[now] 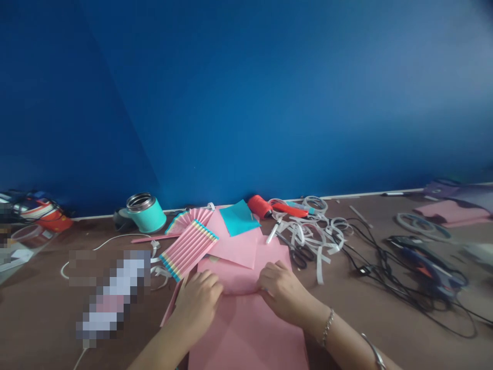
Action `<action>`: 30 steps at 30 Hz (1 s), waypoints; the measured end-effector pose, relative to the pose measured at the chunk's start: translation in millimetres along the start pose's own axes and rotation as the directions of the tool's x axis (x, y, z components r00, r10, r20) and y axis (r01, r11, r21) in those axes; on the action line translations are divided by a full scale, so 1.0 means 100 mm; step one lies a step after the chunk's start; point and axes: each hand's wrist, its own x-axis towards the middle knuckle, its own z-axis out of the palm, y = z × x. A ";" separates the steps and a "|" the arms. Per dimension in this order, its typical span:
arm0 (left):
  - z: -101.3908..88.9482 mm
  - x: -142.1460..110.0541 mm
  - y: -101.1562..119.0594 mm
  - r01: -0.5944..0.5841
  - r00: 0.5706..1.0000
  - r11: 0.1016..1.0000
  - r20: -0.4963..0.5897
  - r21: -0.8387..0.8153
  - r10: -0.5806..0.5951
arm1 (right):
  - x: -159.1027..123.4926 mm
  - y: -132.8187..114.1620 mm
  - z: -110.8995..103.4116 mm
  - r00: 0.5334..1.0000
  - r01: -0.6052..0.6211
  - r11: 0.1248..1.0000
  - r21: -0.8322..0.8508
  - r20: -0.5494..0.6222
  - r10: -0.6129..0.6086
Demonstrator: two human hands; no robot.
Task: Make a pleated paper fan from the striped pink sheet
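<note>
So right up close there's a big pink sheet (246, 334) lying on the brown surface (34, 318), running off the bottom of the view. Both hands are on the pink paper: the left hand (202, 294) on its left side and the right hand (283, 290) on the right, both with fingers curled in and pressing down at a crease that runs between them. Can't really tell whether either one is pinching the paper or just pushing on it. The right wrist has a chain bracelet (327, 327), plus a metal bangle (373, 351) further up the arm. Off to the left there's a pixelated patch with a white cable by it. Just past the left hand sits a pleated pink piece (188, 250) with blue and cream edges, and a fanned-out one (190, 220) is right behind it. Out past the right hand you've got dark-handled scissors (301, 257), a messy tangle of white strips (308, 231) and, well over to the right, a blue tool (431, 270) among black cables. Further back, a teal square (239, 218) lies on more pink paper near a red spool (259, 206), and a teal jar (148, 213) stands near the blue wall (246, 97).
</note>
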 end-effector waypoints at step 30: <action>0.07 0.08 -0.19 0.031 0.999 0.978 -0.022 -0.206 -0.036 | 0.11 0.05 -0.05 0.976 -0.202 0.979 0.035 0.091 0.198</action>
